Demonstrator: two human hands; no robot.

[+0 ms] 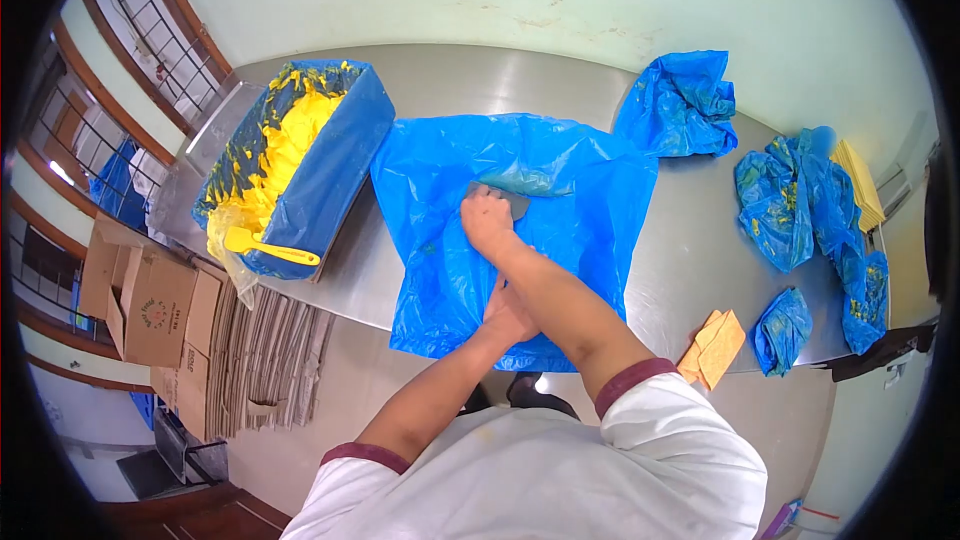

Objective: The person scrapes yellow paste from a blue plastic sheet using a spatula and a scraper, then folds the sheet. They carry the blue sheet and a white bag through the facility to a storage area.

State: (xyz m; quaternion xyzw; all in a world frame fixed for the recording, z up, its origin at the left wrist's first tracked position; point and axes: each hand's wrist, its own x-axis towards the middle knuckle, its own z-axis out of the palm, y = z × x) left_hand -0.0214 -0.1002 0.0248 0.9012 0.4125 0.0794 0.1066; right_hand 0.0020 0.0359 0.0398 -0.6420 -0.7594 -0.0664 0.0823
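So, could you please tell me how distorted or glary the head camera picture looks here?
Head view: strong fisheye bending the steel table edges, black vignette at the corners; soft glare on the table near the wall; right hand and blue plastic sheet are sharp, evenly lit.

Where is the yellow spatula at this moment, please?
In the head view, the yellow spatula lies on the left side, across the near end of the blue-lined box of yellow paste, left of the flat blue bag.

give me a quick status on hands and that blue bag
Right hand pressing grey flat scraper on spread blue plastic bag. Left hand pinning bag's near edge. Nothing blocking; lined blue box of yellow paste sits left.
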